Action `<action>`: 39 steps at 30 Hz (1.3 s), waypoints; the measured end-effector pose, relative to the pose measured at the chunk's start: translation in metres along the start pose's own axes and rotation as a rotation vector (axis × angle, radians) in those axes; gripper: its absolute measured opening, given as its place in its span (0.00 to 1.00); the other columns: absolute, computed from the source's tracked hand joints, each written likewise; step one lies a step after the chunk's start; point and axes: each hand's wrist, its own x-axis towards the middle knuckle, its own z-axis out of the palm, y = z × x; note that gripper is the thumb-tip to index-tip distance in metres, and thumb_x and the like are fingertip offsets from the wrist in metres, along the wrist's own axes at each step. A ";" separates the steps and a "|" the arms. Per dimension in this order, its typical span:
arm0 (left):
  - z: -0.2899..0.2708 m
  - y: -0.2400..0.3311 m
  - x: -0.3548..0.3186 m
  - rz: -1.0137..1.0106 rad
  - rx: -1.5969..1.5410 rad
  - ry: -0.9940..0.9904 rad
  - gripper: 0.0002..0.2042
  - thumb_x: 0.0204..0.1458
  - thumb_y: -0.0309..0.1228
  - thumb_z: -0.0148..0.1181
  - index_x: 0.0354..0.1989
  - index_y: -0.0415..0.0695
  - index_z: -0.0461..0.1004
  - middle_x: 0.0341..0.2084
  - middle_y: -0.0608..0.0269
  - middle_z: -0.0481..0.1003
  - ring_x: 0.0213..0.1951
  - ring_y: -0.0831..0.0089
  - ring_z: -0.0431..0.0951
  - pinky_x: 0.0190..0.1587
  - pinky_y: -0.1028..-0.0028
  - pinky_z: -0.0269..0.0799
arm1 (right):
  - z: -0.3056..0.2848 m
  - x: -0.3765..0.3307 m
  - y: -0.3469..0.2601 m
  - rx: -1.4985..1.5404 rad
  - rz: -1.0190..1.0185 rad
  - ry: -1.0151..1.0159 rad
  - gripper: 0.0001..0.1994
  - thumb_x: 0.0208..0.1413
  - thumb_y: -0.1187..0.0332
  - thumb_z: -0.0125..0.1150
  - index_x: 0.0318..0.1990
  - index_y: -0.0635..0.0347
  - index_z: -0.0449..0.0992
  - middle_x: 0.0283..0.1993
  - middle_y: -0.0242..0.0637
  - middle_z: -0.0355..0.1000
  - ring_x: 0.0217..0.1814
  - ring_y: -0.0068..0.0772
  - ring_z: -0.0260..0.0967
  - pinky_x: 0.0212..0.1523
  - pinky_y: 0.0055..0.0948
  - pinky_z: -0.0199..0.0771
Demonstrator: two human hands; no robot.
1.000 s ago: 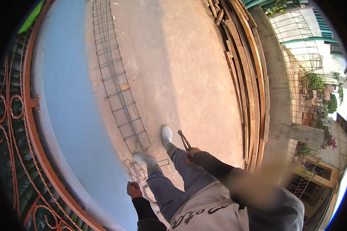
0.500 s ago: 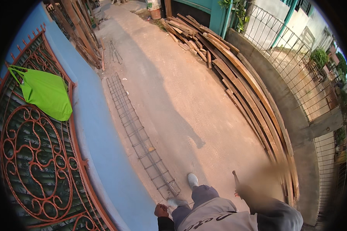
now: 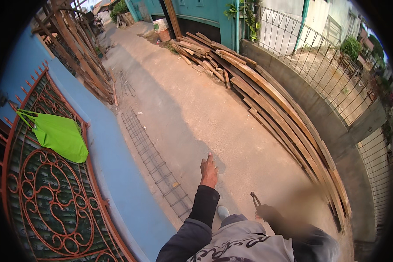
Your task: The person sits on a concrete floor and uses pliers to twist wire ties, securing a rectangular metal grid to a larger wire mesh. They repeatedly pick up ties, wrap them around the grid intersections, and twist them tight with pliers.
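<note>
My left hand (image 3: 210, 171) is stretched out ahead of my body over the path, its forefinger extended and nothing seen in it. In my right hand (image 3: 259, 214), low by my right side, is a pair of dark pincers (image 3: 254, 199), head pointing forward. A brownish blur covers part of that arm, and most of the right hand's fingers are hidden. On the ground at my left lies a long rebar cage (image 3: 155, 166) of thin bars and square ties, its near end partly behind my left sleeve.
Long timber planks (image 3: 284, 113) are stacked along the right wall. A blue wall (image 3: 113, 174) and a rust-red gate (image 3: 52, 196) with a green bag (image 3: 61, 136) hanging on it line the left. Thin rods (image 3: 126, 85) lie farther up, near leaning timber (image 3: 81, 56).
My left hand has risen from beside my hip and reached forward over the path. The view has tilted up slightly. The pincers stay in my right hand, their jaws more visible.
</note>
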 end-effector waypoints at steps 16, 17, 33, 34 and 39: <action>-0.508 -0.226 -0.268 -0.432 0.416 0.935 0.06 0.54 0.31 0.60 0.34 0.42 0.75 0.23 0.62 0.76 0.26 0.68 0.79 0.24 0.65 0.72 | -0.083 -0.006 0.054 -0.400 0.082 -0.087 0.10 0.66 0.64 0.50 0.45 0.62 0.67 0.30 0.41 0.70 0.26 0.39 0.72 0.28 0.44 0.79; -0.509 -0.235 -0.280 -0.447 0.374 0.937 0.06 0.55 0.32 0.58 0.34 0.43 0.75 0.24 0.62 0.76 0.26 0.68 0.79 0.24 0.64 0.72 | -0.077 0.002 0.039 -0.375 0.183 -0.004 0.10 0.67 0.64 0.50 0.45 0.61 0.67 0.31 0.42 0.71 0.26 0.39 0.73 0.28 0.44 0.79; -0.415 -0.174 -0.152 -0.459 -0.064 0.890 0.13 0.53 0.36 0.61 0.43 0.41 0.78 0.30 0.63 0.77 0.27 0.72 0.78 0.26 0.70 0.73 | 0.123 0.150 -0.268 -0.451 0.195 0.027 0.22 0.66 0.65 0.53 0.66 0.48 0.62 0.39 0.44 0.73 0.29 0.42 0.75 0.30 0.48 0.82; -0.419 -0.159 -0.140 -0.436 -0.069 0.970 0.12 0.53 0.35 0.61 0.41 0.42 0.78 0.29 0.64 0.77 0.26 0.72 0.77 0.27 0.70 0.72 | 0.137 0.149 -0.279 -0.385 0.183 -0.009 0.23 0.66 0.65 0.53 0.67 0.47 0.61 0.40 0.45 0.73 0.30 0.42 0.75 0.32 0.48 0.82; -0.448 -0.075 -0.064 -0.154 -0.250 0.949 0.11 0.57 0.33 0.56 0.47 0.47 0.76 0.36 0.67 0.77 0.33 0.70 0.79 0.35 0.70 0.72 | 0.183 0.146 -0.341 -0.148 0.226 -0.097 0.20 0.68 0.63 0.48 0.66 0.46 0.61 0.42 0.48 0.70 0.32 0.45 0.72 0.33 0.47 0.78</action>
